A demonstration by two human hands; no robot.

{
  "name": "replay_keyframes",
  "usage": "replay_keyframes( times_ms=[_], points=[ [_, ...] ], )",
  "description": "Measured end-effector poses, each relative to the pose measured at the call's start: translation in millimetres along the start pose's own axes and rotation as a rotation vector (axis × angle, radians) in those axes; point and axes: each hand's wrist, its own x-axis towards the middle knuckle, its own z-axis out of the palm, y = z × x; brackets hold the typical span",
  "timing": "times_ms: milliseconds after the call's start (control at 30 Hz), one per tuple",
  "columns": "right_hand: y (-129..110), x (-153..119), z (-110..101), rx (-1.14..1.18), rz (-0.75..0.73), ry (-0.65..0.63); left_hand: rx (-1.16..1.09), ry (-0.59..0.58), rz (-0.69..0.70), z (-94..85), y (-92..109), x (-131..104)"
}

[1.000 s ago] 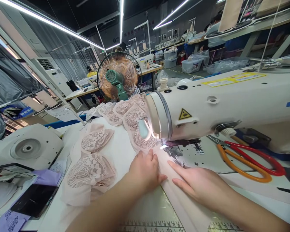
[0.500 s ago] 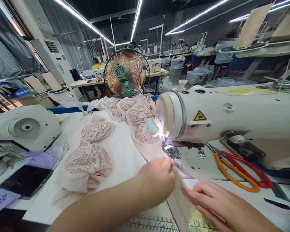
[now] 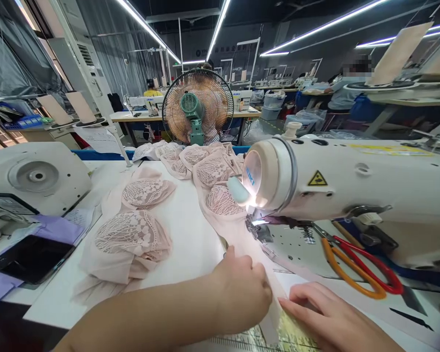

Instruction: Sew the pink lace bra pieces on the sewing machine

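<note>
A white sewing machine (image 3: 352,190) stands at the right, its lamp lit over the needle area (image 3: 256,225). A strip of pale pink fabric (image 3: 242,242) runs from under the needle toward me. My left hand (image 3: 242,288) is curled on this strip near the table's front edge, fingers pinching it. Beside it, my right hand (image 3: 326,318) lies flat with its fingertips against the same fabric. Behind the needle, pink lace cups (image 3: 216,181) trail away in a chain.
More pink lace cups (image 3: 132,239) are piled at the left. A dark phone (image 3: 29,259) and a second white machine (image 3: 33,178) sit far left. Orange-and-red scissors (image 3: 359,266) lie on the machine bed. A fan (image 3: 198,107) stands behind; a person sits far back.
Both hands have drawn back from the needle toward the table's front edge. My left hand went from lying flat to curled on the fabric strip. The view tilted up a little.
</note>
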Motion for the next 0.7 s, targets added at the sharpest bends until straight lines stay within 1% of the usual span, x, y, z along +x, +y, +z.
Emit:
replay_keyframes(
  times_ms=[100,233,333,400,467,533,633,700],
  points=[
    [-4,10,-6,-0.043,-0.020,0.010,0.034,0.018,0.027,1.7,-5,3],
    [-7,22,-12,-0.105,-0.030,-0.030,0.058,0.074,0.090,8.7,-10,7],
    [-3,25,-7,-0.112,-0.008,-0.020,0.047,0.142,0.112,13.1,-14,7],
    [2,25,0,-0.108,0.018,-0.018,0.038,0.174,0.089,13.2,-16,7],
    [8,24,7,-0.111,0.046,-0.033,0.023,0.167,0.053,10.9,-18,8],
    [13,25,12,-0.124,0.074,-0.041,0.012,0.129,0.025,7.3,-20,9],
    [16,30,16,-0.150,0.085,0.002,0.019,0.099,0.005,4.2,-24,9],
    [16,35,16,-0.172,0.085,0.030,0.038,0.113,0.008,5.7,-27,9]
  ],
)
